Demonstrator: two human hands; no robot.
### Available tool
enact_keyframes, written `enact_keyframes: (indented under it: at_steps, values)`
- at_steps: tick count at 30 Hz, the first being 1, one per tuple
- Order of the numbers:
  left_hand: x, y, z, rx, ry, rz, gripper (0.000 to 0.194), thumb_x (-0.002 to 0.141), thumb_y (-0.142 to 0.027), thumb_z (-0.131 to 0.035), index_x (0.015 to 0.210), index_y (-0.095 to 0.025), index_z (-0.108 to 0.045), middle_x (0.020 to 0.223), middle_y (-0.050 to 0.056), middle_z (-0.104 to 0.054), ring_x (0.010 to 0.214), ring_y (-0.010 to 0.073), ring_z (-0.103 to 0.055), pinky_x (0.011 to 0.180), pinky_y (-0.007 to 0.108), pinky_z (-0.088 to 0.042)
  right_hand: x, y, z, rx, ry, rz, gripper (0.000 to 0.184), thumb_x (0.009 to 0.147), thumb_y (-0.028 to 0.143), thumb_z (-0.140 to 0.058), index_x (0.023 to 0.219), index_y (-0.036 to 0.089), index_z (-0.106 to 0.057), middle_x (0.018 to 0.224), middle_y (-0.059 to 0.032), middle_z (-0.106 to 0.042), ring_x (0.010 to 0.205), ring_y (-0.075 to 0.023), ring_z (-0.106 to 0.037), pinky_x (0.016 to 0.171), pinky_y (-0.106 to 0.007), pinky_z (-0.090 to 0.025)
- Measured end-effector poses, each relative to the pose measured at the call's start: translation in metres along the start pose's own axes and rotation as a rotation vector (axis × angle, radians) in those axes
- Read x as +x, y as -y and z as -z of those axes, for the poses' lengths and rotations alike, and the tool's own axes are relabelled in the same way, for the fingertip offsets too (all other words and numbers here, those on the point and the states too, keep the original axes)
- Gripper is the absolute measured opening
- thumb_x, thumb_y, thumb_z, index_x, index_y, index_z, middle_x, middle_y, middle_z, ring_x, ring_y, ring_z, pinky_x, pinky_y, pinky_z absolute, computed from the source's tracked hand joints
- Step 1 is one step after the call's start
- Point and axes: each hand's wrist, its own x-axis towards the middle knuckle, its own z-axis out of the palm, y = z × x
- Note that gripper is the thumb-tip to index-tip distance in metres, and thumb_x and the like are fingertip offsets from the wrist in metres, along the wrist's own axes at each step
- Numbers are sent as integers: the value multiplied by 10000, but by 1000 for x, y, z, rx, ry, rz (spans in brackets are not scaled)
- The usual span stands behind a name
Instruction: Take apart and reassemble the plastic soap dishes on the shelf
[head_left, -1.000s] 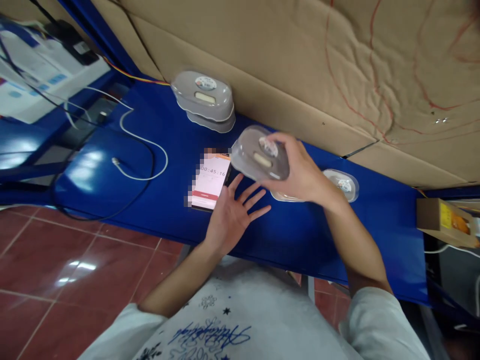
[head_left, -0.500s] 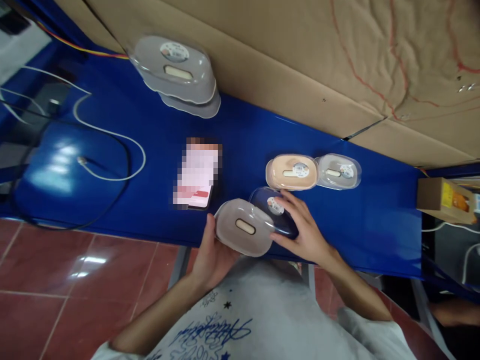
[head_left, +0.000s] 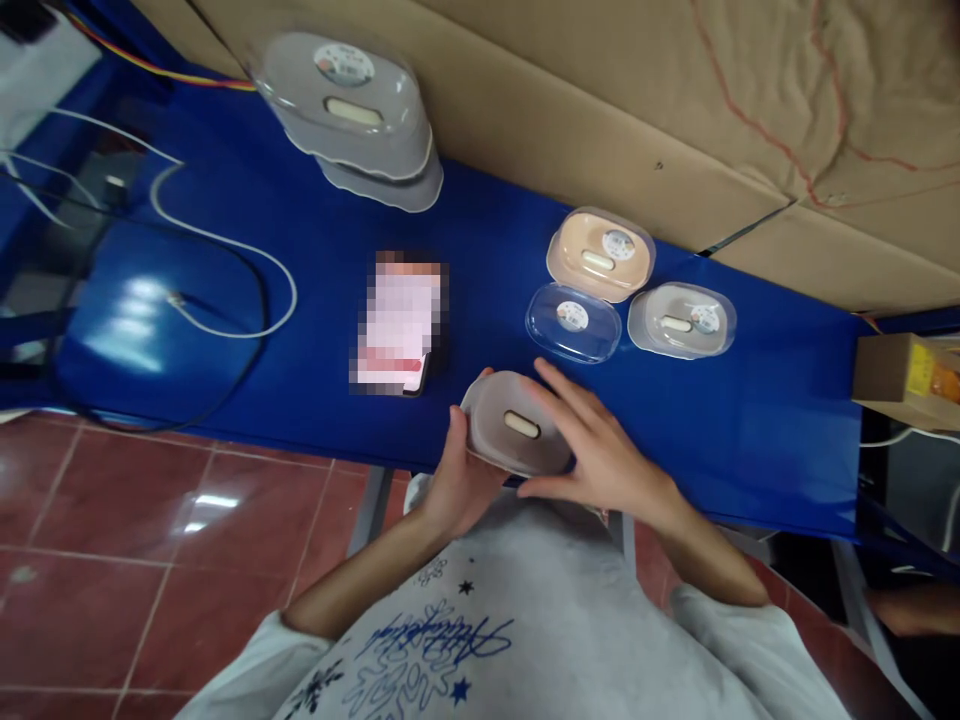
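Observation:
My left hand (head_left: 469, 480) grips a grey-mauve oval lidded box (head_left: 499, 415) from its left side and underneath. The box has a cream oblong inset in its top and is held close to the table's front edge. At its right end is my right hand (head_left: 600, 450), fingers spread; whether they touch the box I cannot tell. A clear plastic cover (head_left: 551, 330) with a round label lies on the table beyond that hand. Behind it sits a peach box (head_left: 596, 262) under a clear cover, and to the right a pale grey box (head_left: 679, 325), also covered.
Two larger grey boxes (head_left: 360, 125) are stacked at the back left, the upper one with a clear cover. A phone (head_left: 401, 325) lies on the blue table (head_left: 480, 240). Cables (head_left: 277, 270) loop at left. Cardboard (head_left: 525, 120) lines the back; a carton (head_left: 889, 380) is at right.
The clear cover has come off the held box and now lies on the table. The peach box sits farther back. My right hand has let go of the cover and is back beside the box.

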Motion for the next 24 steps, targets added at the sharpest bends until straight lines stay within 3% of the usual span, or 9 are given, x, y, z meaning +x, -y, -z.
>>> enact_keyframes:
  at_steps: [4,9,16,20,24]
  values:
    - [7,8,-10,14,25,-77,832,968,-880,-461,1656,-415,-413,1651,42,-577,1542,343,-521,1218,537,-501,-14,20,-14,171,-96,-66,867,1001,535,-723,1719,348,-274,1806,-142,-308,1667,-347,-341,1299,-633,-426]
    - [4,10,-7,78,53,-73,814,972,-883,-444,1634,-410,-460,1642,45,-588,1558,344,-501,1239,545,-471,-30,1,-4,322,-125,-115,759,1028,535,-671,1688,367,-337,1776,-111,-388,1641,-337,-398,1281,-597,-461]
    - [-18,-11,12,86,-163,-53,604,1038,-690,-566,1555,-380,-589,1605,27,-626,1536,345,-521,1212,509,-511,-56,-35,16,-161,-109,-178,744,1007,451,-714,1665,417,-369,1793,-84,-357,1619,-413,-409,1238,-709,-421]
    - [-20,-17,18,-22,-170,24,524,1035,-606,-615,1426,-269,-703,1511,63,-703,1527,357,-536,1211,493,-524,-53,-44,19,-286,-119,-177,741,1020,441,-693,1676,395,-353,1809,-91,-317,1646,-416,-356,1280,-722,-338]
    - [-16,-18,28,-134,-155,102,468,1020,-612,-630,1279,-245,-762,1370,55,-785,1515,347,-560,1193,474,-555,-44,-38,19,-269,-137,-167,893,984,577,-726,1717,436,-236,1826,-76,-275,1673,-424,-292,1311,-731,-281]
